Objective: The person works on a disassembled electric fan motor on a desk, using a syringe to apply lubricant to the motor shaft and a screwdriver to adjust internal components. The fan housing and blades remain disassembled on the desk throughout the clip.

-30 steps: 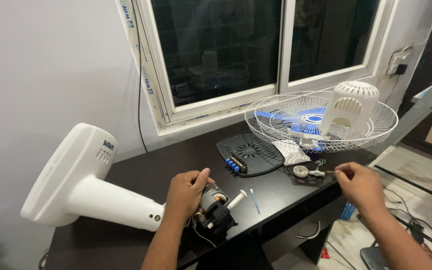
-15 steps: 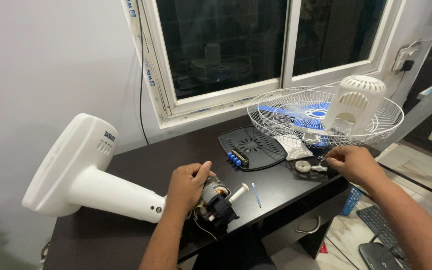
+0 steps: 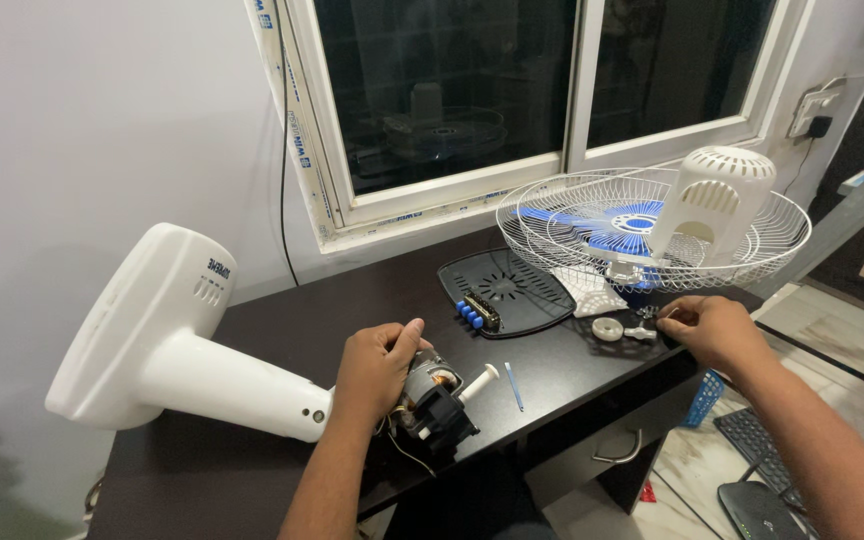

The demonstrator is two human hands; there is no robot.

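The fan motor (image 3: 435, 392) is lying near the worktop's (image 3: 252, 330) front edge, the left hand (image 3: 374, 370) clasping it while the right hand (image 3: 714, 328) is pinching small loose parts (image 3: 642, 325) by the right edge, seemingly picking hardware to refit.

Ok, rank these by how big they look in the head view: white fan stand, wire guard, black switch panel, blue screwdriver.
1. White fan stand, though it lies nearer the camera, so its lead over the guard is unsure.
2. Wire guard.
3. Black switch panel.
4. Blue screwdriver, by far the smallest.
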